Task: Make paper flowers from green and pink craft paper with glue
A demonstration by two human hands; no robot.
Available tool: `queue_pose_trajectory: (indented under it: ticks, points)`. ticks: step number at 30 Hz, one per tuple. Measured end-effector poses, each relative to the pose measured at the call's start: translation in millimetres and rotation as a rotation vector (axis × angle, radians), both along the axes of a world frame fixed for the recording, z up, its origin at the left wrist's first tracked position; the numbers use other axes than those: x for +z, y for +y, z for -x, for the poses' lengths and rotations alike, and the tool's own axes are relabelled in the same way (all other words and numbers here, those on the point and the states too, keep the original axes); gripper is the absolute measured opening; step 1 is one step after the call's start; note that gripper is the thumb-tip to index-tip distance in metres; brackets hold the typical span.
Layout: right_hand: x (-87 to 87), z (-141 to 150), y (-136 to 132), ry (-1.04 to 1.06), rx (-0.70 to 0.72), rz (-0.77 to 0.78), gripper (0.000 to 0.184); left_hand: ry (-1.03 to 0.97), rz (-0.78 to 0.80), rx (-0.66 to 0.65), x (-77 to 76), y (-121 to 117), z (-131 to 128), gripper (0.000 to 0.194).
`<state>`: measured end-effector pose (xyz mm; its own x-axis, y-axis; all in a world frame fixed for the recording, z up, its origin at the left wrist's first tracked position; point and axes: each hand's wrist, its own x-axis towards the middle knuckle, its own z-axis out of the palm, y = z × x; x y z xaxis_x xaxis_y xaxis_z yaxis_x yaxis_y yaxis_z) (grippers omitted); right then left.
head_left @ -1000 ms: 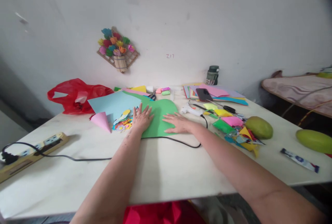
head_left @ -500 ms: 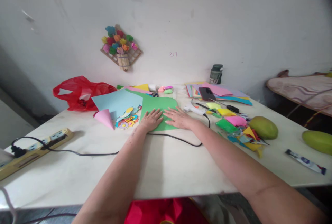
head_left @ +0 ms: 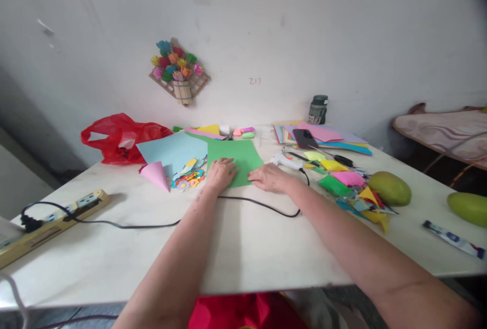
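Observation:
A green sheet of paper lies on the table in front of me. On its lower left part rests my left hand, palm down, open, with its fingers stretched to the right. My right hand touches the sheet's lower right edge, its fingertips pointing left and resting on the paper; the fingers are slightly bent and closer together, and the thumb's underside is hidden. To the left, a light blue sheet reaches up to the green one. Paper flower cut-outs sit on it beside a pink paper cone.
A glue gun lies right of the hands; its black cord crosses the table to a power strip. Farther right are scissors, clay packs and a mango. A red bag stands back left.
My right hand has drawn in its spread fingers and moved slightly down to the green sheet's edge. The left hand's fingers have bunched a little. The sheet's right edge looks straighter.

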<state>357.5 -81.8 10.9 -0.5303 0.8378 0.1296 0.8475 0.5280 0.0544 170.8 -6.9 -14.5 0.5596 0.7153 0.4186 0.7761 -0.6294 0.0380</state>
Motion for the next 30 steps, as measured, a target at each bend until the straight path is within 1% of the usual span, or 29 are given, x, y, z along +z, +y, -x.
queue_pose_trajectory:
  ticks: [3,5,7,10,12,14,18,23,25,28,30]
  points:
    - [0.8,0.7,0.3,-0.026,-0.026,-0.014,0.027,-0.045,0.089,-0.006,7.4,-4.0,4.2,0.033]
    - [0.5,0.2,1.0,-0.033,-0.029,-0.024,0.027,-0.032,0.164,-0.009,12.0,-7.4,7.2,0.035]
    - [0.2,0.4,1.4,-0.051,-0.017,-0.037,0.026,-0.002,0.220,-0.055,15.8,-10.3,10.3,0.041]
    - [0.8,2.7,1.1,-0.104,-0.008,-0.063,0.028,0.026,0.257,-0.131,19.0,-12.6,14.1,0.047]
    - [1.8,4.6,0.4,-0.129,-0.016,-0.074,0.030,0.031,0.268,-0.129,19.8,-12.8,15.1,0.045]
    - [2.9,5.4,-0.5,-0.135,-0.031,-0.064,0.030,0.041,0.260,-0.126,19.9,-12.6,14.8,0.043]
    - [3.4,3.1,-1.9,-0.121,-0.041,-0.034,0.028,0.072,0.195,-0.126,18.6,-13.4,11.8,0.037]
    - [-3.6,0.7,1.7,-0.139,-0.065,-0.098,0.027,0.074,0.160,-0.069,16.7,-17.2,8.6,0.030]
    - [-6.8,1.0,4.8,-0.140,-0.078,-0.115,0.029,0.058,0.161,-0.075,16.9,-18.9,8.6,0.031]
    - [-8.9,0.6,9.0,-0.068,-0.137,-0.143,0.030,0.032,0.107,-0.139,18.1,-19.5,9.9,0.035]
    - [-8.5,-1.5,11.6,0.057,-0.221,-0.164,0.030,-0.013,0.063,-0.162,18.9,-17.5,11.3,0.035]
